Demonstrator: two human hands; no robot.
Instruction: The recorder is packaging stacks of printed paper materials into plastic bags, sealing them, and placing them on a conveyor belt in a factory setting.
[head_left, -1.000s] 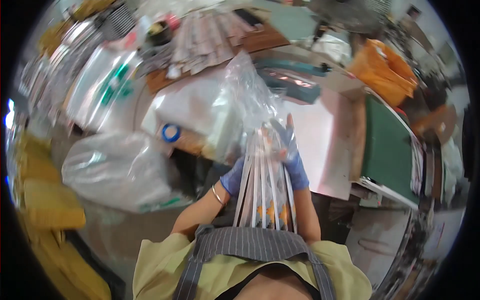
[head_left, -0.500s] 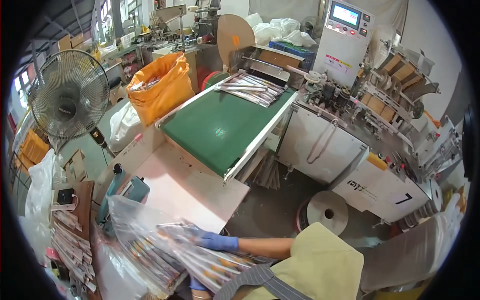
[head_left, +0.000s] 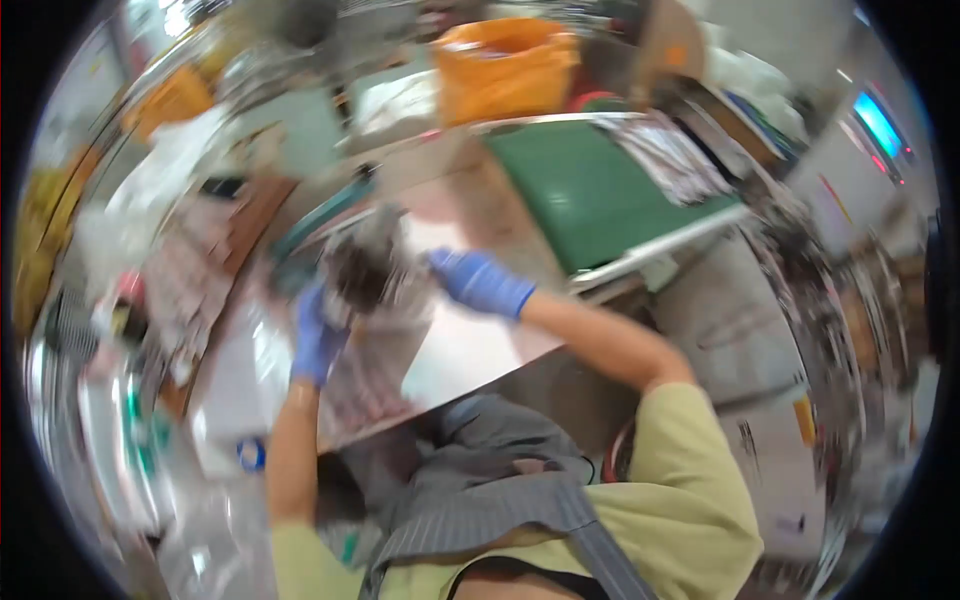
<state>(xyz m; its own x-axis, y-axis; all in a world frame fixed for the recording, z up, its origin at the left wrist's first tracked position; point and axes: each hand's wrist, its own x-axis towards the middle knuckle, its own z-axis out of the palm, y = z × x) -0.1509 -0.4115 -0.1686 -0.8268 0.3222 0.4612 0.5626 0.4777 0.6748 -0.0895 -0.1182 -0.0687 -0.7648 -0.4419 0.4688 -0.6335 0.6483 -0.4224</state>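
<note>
A clear plastic bag (head_left: 365,265) of slim packets is held up end-on over the table, smeared by motion. My left hand (head_left: 318,335), in a blue glove, grips its lower left side. On the other side, my right hand (head_left: 480,282), also gloved in blue, has its fingers closed at the bag's right edge; blur hides the fingertips. Beneath the bag, more slim packets (head_left: 365,385) lie near the table's front edge. Just behind it stands a teal long-armed device (head_left: 325,215), partly covered by the bag.
A green conveyor belt (head_left: 570,190) carries a pile of slim packets (head_left: 670,155) at its far end. Behind it sits an orange sack (head_left: 505,70). More packets (head_left: 195,265) lie on a brown board at left. A machine with a lit screen (head_left: 880,125) stands at far right.
My view has swung left and down. The bag, lying slanted before, is now raised end-on between my hands. My left hand, mostly hidden earlier, now shows fully.
</note>
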